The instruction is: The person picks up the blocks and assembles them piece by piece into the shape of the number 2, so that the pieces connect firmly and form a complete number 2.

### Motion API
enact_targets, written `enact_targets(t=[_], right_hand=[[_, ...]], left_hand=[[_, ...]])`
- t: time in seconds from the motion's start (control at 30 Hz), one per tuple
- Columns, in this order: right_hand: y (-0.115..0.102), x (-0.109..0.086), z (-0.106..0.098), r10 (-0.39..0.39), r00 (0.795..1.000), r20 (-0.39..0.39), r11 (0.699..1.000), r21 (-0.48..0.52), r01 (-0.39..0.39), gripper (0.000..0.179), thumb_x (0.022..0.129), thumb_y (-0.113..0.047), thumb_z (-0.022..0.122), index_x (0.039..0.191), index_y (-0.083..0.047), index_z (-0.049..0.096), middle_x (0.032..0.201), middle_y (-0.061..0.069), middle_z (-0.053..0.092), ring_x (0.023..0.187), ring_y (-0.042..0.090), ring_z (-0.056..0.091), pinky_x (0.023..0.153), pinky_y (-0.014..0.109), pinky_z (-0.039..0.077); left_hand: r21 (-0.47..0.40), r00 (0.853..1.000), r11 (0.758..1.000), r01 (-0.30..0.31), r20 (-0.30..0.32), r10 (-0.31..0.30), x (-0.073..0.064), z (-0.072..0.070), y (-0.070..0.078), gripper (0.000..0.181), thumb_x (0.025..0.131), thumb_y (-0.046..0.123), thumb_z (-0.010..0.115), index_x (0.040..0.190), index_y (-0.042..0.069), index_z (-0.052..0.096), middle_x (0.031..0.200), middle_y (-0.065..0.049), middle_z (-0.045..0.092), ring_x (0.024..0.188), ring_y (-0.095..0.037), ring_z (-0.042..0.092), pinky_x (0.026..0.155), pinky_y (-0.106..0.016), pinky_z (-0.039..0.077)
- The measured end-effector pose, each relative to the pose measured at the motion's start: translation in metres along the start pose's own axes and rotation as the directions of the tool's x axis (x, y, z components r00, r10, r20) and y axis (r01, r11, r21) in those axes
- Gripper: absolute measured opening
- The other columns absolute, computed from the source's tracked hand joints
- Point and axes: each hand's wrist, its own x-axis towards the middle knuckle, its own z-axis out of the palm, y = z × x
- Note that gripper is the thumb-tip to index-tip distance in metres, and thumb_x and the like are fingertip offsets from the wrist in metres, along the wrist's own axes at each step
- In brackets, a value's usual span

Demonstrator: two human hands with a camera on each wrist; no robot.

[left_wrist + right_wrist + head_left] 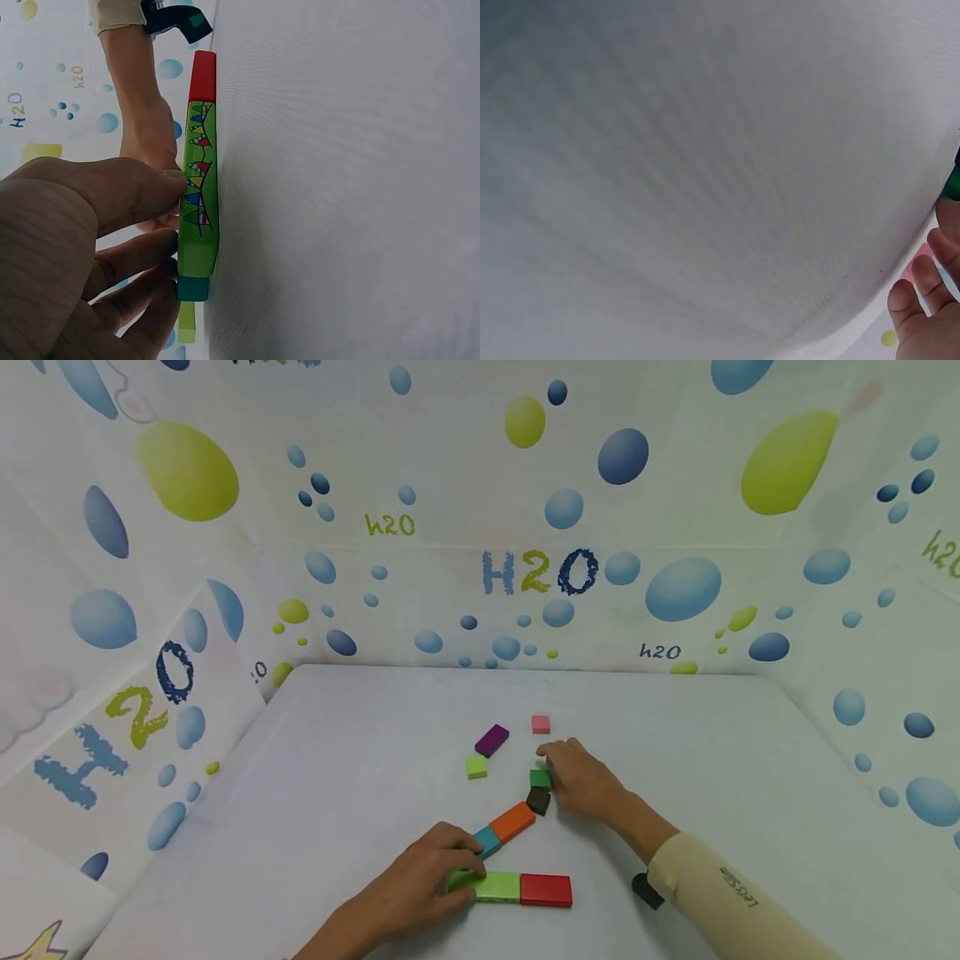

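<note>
My left hand (420, 885) holds the left part of a green block (498, 887) between thumb and fingers. Painted bunting shows on that block's side in the left wrist view. Its right end meets a red block (546, 890). Just behind the fingers, a teal block (487, 842) joins an orange block (513, 822) in a slanting line. A black block (538, 802) comes after them, then a dark green block (540, 778). Beside the dark green block is my right hand (585, 781), fingers loosely bent. Its thumb appears to touch that block in the right wrist view.
Farther back on the white table (360, 735) lie a purple block (492, 741), a pink block (541, 724) and a small lime block (476, 767). A dark device (647, 891) sits under the right sleeve. Patterned sheeting (450, 543) rises behind the table.
</note>
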Motion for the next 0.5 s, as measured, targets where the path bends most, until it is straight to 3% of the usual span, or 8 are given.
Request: enact_targets(t=[0.23,0.5], right_hand=[[0.0013,0.0029,-0.0035,-0.027,0.999,-0.043,0.999,-0.048,0.025,0.041,0.092,-0.005,0.067,0.132,-0.006,0.057,0.126,0.008,0.065,0.106,0.021,0.054,0.094,0.033,0.055],[0.0067,0.0072,-0.0032,0.000,0.998,-0.070,0.998,-0.060,-0.005,0.038,0.095,-0.006,0.064,0.133,-0.005,0.055,0.127,0.010,0.064,0.109,0.023,0.053,0.095,0.037,0.055]], left_hand=[[-0.003,1.000,1.000,0.002,-0.001,-0.002,0.0004,0.0003,-0.0001,0.017,0.088,0.017,0.078,0.103,0.025,0.078,0.122,0.007,0.063,0.115,-0.011,0.053,0.100,-0.032,0.052],[-0.001,1.000,1.000,-0.005,-0.004,0.005,0.0003,0.0005,-0.0001,0.017,0.088,0.017,0.078,0.103,0.025,0.078,0.122,0.007,0.063,0.115,-0.011,0.053,0.100,-0.031,0.052]])
